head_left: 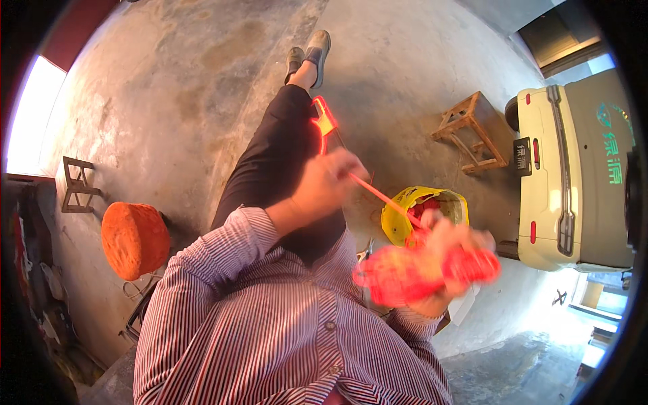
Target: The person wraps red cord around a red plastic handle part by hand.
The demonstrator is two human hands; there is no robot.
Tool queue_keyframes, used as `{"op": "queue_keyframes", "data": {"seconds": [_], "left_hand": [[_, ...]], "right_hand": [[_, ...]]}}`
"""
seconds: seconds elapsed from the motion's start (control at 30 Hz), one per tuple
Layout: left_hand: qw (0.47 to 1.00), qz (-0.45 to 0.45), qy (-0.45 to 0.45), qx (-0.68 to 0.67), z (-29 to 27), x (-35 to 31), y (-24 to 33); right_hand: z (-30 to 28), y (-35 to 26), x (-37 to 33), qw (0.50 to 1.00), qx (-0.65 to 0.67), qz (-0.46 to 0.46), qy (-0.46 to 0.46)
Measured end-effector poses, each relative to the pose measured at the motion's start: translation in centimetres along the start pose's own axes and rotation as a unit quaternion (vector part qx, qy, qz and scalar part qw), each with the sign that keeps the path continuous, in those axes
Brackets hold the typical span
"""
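My left hand (pixel 324 182), over my lap, is closed on a taut red cord (pixel 378 194). The cord runs right and down to my right hand (pixel 459 239), which is smeared by motion. A bright red soft bundle (pixel 401 275) lies in and below the right hand; its exact kind is blurred. Beyond the left hand, above my knee, stands a glowing red-orange looped piece (pixel 325 123) with a yellowish middle. A yellow open container (pixel 398 214) with red material inside stands just beyond my right hand.
To the right are a wooden stool (pixel 476 131) and the back of a pale vehicle (pixel 545 175). An orange round-topped stool (pixel 135 239) and a small wooden stool (pixel 79 183) stand at left. The floor (pixel 398 74) is stained concrete. Dark items (pixel 50 290) line the left edge.
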State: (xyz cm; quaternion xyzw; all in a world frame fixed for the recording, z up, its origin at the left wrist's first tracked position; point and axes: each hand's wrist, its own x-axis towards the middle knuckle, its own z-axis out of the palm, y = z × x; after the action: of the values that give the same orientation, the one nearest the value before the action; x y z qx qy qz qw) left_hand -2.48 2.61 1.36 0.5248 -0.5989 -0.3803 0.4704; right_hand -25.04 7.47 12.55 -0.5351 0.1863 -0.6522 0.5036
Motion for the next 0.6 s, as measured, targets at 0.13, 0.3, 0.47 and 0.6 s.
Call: {"op": "queue_keyframes", "data": {"seconds": [0.13,0.3,0.47,0.6], "left_hand": [[0.939,-0.264,0.067,-0.211,-1.1,2.7,-1.1],[0.859,-0.475,-0.073,-0.178,-2.1,4.8,-3.8],[0.974,-0.224,0.012,0.032,-3.5,5.0,-3.5],[0.988,-0.152,0.021,0.035,-2.9,3.7,-0.6]], "right_hand": [[-1.7,6.0,2.7,0.843,-0.482,0.185,-0.151],[-1.4,17.2,1.3,0.791,-0.560,0.175,-0.176],[-1.3,18.6,-0.6,0.919,-0.364,0.140,-0.061],[-0.6,16.8,-0.4,0.875,-0.467,0.045,-0.123]]}}
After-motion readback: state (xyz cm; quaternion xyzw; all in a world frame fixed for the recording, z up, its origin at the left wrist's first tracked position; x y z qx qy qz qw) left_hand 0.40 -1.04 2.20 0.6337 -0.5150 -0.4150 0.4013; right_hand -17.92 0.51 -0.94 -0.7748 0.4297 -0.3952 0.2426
